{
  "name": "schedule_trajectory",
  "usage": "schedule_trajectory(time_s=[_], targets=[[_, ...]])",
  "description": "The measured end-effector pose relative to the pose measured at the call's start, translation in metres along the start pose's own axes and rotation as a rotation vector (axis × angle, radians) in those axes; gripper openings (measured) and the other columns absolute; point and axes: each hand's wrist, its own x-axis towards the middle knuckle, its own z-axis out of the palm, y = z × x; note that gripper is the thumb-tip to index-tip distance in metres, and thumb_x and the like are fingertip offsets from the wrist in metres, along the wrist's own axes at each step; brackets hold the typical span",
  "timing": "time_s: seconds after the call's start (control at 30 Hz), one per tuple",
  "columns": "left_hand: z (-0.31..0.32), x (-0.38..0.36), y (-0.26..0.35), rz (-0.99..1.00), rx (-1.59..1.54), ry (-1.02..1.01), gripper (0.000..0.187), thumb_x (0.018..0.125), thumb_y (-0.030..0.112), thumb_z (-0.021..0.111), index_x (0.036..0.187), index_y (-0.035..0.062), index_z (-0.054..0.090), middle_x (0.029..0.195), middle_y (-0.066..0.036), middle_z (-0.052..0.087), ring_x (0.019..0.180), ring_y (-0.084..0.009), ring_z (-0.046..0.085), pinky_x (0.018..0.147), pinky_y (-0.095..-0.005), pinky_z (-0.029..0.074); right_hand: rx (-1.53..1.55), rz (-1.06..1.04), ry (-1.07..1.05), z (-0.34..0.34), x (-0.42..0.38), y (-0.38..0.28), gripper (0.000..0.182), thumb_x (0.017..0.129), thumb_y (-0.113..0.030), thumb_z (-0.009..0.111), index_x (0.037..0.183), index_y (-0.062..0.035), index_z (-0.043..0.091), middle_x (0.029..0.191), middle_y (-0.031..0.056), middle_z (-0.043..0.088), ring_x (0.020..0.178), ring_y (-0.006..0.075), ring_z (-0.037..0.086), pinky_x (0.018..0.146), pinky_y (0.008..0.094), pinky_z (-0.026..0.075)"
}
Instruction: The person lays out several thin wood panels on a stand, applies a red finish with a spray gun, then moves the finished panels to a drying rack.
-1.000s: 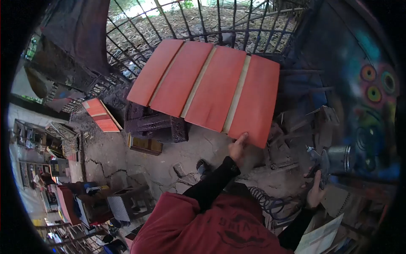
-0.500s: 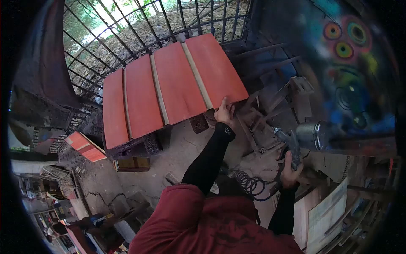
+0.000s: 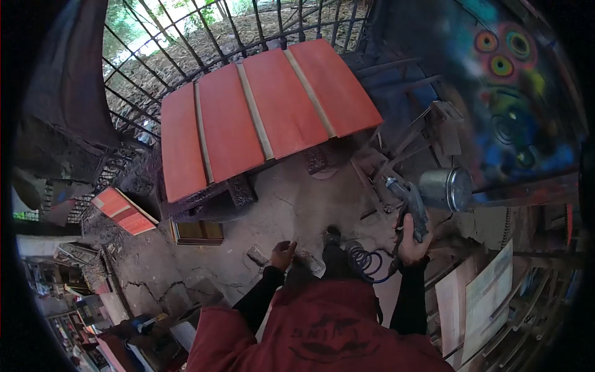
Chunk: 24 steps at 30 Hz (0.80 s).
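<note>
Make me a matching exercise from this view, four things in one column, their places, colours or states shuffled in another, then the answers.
Things:
1. Spray gun
2. Left hand
3. Row of panels
4. Hose

Places, colours or states:
A. Coiled
B. Red
C. Gripped in the right hand
D. Apart from the panels, holding nothing visible

Pairs: 1-C; 2-D; 3-B; 4-A

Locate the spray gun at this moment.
In the head view, the spray gun is right of centre, held in the right hand, below and to the right of the red panel.
</note>
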Motion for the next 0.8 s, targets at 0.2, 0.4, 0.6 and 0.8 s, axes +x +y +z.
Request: schedule_trajectory(time_s=[0.2, 0.4, 0.6, 0.8], targets=[[-0.108, -0.051, -0.136, -0.200, 0.347, -0.118, 0.047, 0.079, 0.043, 0.064, 0.100, 0.0005, 0.063, 0.079, -0.015, 0.067, 0.071, -0.0216, 0.066, 0.064, -0.0353, 0.051, -0.044, 0.106, -0.108, 0.038, -0.036, -0.025, 0.029, 0.088, -0.006, 0.054, 0.116, 0.0032, 0.051, 0.074, 0.0055, 0.059, 0.060, 0.0087, 0.053, 0.054, 0.0206, 0.041], [-0.145, -0.103, -0.179, -0.378, 0.294, 0.009, 0.045, 0.079, 0.044, 0.063, 0.097, 0.0031, 0.065, 0.071, -0.013, 0.066, 0.065, -0.0212, 0.065, 0.061, -0.0352, 0.051, -0.010, -0.002, -0.238, 0.077, -0.070, -0.036, 0.032, 0.087, -0.007, 0.056, 0.117, 0.0030, 0.050, 0.074, 0.0063, 0.058, 0.060, 0.0100, 0.053, 0.055, 0.0226, 0.043], [-0.149, -0.131, -0.196, -0.406, 0.104, -0.025, 0.045, 0.080, 0.040, 0.063, 0.100, -0.0005, 0.063, 0.072, -0.011, 0.066, 0.061, -0.0177, 0.063, 0.056, -0.0325, 0.050, -0.170, -0.236, -0.358, 0.113, -0.101, -0.044, 0.030, 0.090, -0.013, 0.051, 0.117, 0.0004, 0.048, 0.071, 0.0045, 0.058, 0.051, 0.0060, 0.047, 0.044, 0.0203, 0.037], [-0.163, -0.154, -0.211, -0.381, -0.006, 0.032, 0.042, 0.081, 0.037, 0.063, 0.100, -0.0008, 0.063, 0.072, -0.012, 0.066, 0.058, -0.0181, 0.062, 0.053, -0.0317, 0.050, -0.233, -0.297, -0.406, 0.148, -0.131, -0.059, 0.030, 0.089, -0.010, 0.051, 0.117, 0.0013, 0.049, 0.069, 0.0034, 0.057, 0.049, 0.0053, 0.045, 0.045, 0.0219, 0.037]])
